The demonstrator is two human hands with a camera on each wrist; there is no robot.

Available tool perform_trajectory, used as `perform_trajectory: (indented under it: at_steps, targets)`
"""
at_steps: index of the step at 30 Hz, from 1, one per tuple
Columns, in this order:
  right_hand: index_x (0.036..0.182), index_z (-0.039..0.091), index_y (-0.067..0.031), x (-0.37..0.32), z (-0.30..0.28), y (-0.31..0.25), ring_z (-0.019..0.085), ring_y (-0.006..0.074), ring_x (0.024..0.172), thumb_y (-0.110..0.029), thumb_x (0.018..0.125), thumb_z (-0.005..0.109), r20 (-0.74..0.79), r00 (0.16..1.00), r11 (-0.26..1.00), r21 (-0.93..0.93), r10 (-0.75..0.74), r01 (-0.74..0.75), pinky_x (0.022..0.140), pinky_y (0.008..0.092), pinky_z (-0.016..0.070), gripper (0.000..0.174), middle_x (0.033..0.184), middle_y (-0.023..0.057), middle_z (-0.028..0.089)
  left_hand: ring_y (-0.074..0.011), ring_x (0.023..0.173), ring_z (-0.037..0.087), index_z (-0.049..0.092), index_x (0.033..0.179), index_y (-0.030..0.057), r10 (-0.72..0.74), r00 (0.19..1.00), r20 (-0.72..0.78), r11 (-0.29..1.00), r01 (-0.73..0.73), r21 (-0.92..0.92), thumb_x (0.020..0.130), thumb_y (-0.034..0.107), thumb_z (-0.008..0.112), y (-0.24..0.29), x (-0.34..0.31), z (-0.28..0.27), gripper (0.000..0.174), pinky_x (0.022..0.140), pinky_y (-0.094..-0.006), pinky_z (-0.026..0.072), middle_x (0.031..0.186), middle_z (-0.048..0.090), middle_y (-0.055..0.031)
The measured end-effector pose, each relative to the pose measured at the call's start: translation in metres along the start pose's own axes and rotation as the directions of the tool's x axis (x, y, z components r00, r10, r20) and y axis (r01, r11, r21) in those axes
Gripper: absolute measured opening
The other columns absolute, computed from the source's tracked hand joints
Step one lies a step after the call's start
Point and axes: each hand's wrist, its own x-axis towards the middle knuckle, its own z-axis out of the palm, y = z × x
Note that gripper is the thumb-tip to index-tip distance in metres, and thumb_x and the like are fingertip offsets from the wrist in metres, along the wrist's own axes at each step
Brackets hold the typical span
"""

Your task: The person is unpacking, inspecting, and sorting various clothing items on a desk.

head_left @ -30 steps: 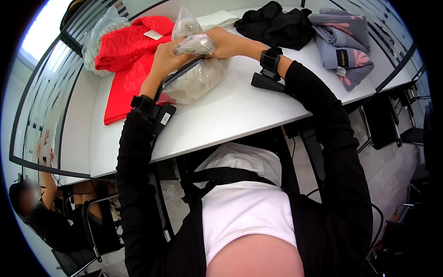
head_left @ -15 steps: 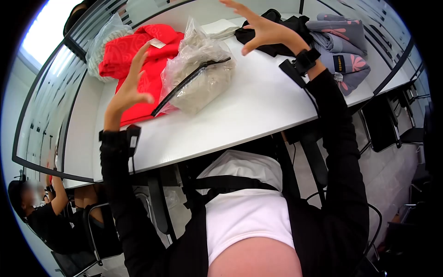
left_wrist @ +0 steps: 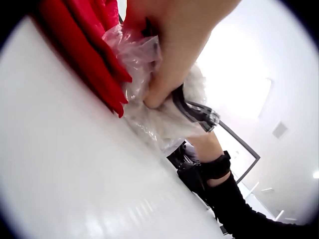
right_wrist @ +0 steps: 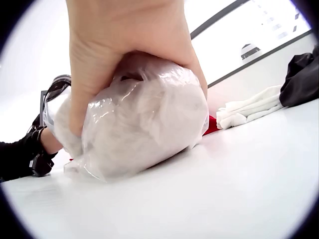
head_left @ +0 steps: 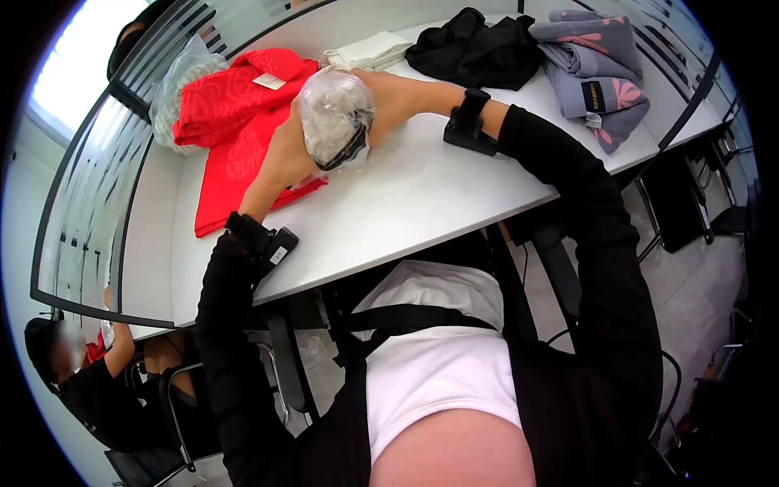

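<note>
A clear plastic bag [head_left: 331, 114] packed with something whitish and soft is squeezed between both hands over the white table. My left hand [head_left: 286, 154] grips its left side. In the left wrist view, the thumb presses into the plastic beside the bag's black strip [left_wrist: 192, 110]. From the other side my right hand [head_left: 396, 96] holds the bag. The right wrist view shows its fingers spread over the bulging plastic [right_wrist: 144, 114], with the bag's underside close over the tabletop. Left of the bag lies a folded red cloth [head_left: 235, 138] with a white tag.
At the back are a folded white cloth [head_left: 369, 51] and a crumpled black cloth [head_left: 475, 50]. A grey cloth with pink flowers [head_left: 596, 81] lies at the right. Another plastic-wrapped bundle [head_left: 174, 101] sits behind the red cloth. Partition panels edge the white table [head_left: 422, 203].
Half a second ago both hands were spread apart and off the bag, which lay flatter with its black strip stretched across it. Now both hands hold it, bunched up and compressed.
</note>
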Motion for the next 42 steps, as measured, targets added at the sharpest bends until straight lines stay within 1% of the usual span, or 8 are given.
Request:
perform_trajectory:
  at_steps: [4, 15, 22, 28, 30, 31, 34, 42]
  targets:
    - [0.124, 0.034, -0.0076, 0.010, 0.011, 0.025, 0.054, 0.0342, 0.093, -0.013, 0.046, 0.077, -0.140, 0.988, 0.974, -0.207, 0.058, -0.087, 0.077, 0.0377, 0.0444, 0.089, 0.095, 0.0181, 0.056, -0.0384, 0.082, 0.056, 0.055, 0.092, -0.0001, 0.084, 0.995, -0.059, 0.984, -0.073, 0.165, 0.063, 0.009, 0.063, -0.007, 0.010, 0.009, 0.031, 0.069, -0.0412, 0.0452, 0.085, 0.059, -0.0218]
    - [0.124, 0.043, -0.0138, 0.019, 0.008, 0.015, 0.057, 0.0390, 0.068, -0.025, 0.054, 0.067, -0.333, 0.941, 0.917, -0.354, 0.061, -0.185, 0.064, 0.0410, 0.0477, 0.075, 0.070, 0.0198, 0.060, -0.0403, 0.076, 0.057, 0.054, 0.088, -0.0016, -0.056, 0.989, -0.140, 0.871, 0.117, 0.477, 0.059, 0.007, 0.062, -0.021, 0.032, 0.017, 0.031, 0.065, -0.0449, 0.0463, 0.079, 0.058, -0.0241]
    - [0.137, 0.003, -0.0102, -0.012, -0.022, 0.007, 0.036, 0.0354, 0.121, -0.033, 0.056, 0.080, 0.045, 0.981, 0.979, 0.078, 0.187, -0.190, 0.098, 0.0330, 0.0330, 0.114, 0.131, 0.0267, 0.030, -0.0353, 0.115, 0.040, 0.019, 0.134, 0.0033, 0.156, 0.961, 0.229, 0.980, -0.180, 0.086, 0.060, 0.021, 0.071, -0.013, 0.007, -0.038, 0.091, 0.092, -0.0411, 0.0367, 0.120, 0.042, -0.0237]
    - [0.138, 0.001, -0.0099, -0.036, -0.062, 0.013, 0.023, 0.0351, 0.128, -0.039, 0.050, 0.083, -0.054, 0.999, 0.969, -0.247, 0.011, -0.024, 0.103, 0.0391, 0.0252, 0.124, 0.139, 0.0251, 0.012, -0.0298, 0.126, 0.025, 0.028, 0.133, 0.0090, 0.384, 0.919, 0.086, 0.917, -0.390, 0.083, 0.065, 0.036, 0.072, 0.032, 0.007, -0.077, 0.086, 0.102, -0.0401, 0.0245, 0.134, 0.026, -0.0169]
    - [0.138, 0.003, -0.0113, -0.023, -0.026, 0.029, 0.029, 0.0366, 0.125, -0.039, 0.048, 0.083, 0.044, 0.999, 0.964, -0.264, -0.007, 0.019, 0.101, 0.0393, 0.0295, 0.124, 0.137, 0.0248, 0.018, -0.0318, 0.121, 0.030, 0.040, 0.125, 0.0098, 0.264, 0.940, 0.214, 0.964, -0.266, -0.022, 0.069, 0.041, 0.070, 0.015, 0.023, -0.029, 0.070, 0.099, -0.0397, 0.0280, 0.126, 0.033, -0.0171]
    - [0.138, 0.003, -0.0121, -0.016, -0.012, 0.032, 0.031, 0.0374, 0.123, -0.039, 0.047, 0.084, 0.100, 0.995, 0.962, -0.270, -0.010, 0.037, 0.099, 0.0394, 0.0316, 0.124, 0.136, 0.0246, 0.021, -0.0335, 0.115, 0.037, 0.045, 0.118, 0.0088, 0.291, 0.950, 0.112, 0.915, -0.311, 0.259, 0.070, 0.041, 0.068, 0.019, 0.019, -0.001, 0.062, 0.094, -0.0393, 0.0337, 0.121, 0.038, -0.0171]
    - [0.134, 0.017, -0.0120, -0.009, -0.013, 0.018, 0.046, 0.0360, 0.110, -0.036, 0.046, 0.084, 0.061, 0.970, 0.946, -0.245, 0.235, -0.214, 0.088, 0.0377, 0.0413, 0.114, 0.122, 0.0221, 0.041, -0.0340, 0.096, 0.050, 0.048, 0.113, 0.0071, 0.264, 0.964, -0.031, 0.962, -0.261, 0.083, 0.074, 0.041, 0.065, 0.011, 0.043, 0.016, 0.054, 0.080, -0.0372, 0.0417, 0.106, 0.050, -0.0191]
    - [0.121, 0.036, -0.0123, 0.012, -0.014, 0.022, 0.061, 0.0294, 0.079, -0.027, 0.043, 0.085, -0.005, 0.987, 0.907, -0.396, 0.158, -0.147, 0.071, 0.0331, 0.0473, 0.093, 0.082, 0.0120, 0.063, -0.0339, 0.061, 0.054, 0.056, 0.093, 0.0027, 0.259, 0.961, -0.103, 0.930, -0.219, 0.296, 0.081, 0.040, 0.057, -0.002, 0.055, 0.020, 0.039, 0.054, -0.0377, 0.0419, 0.066, 0.056, -0.0184]
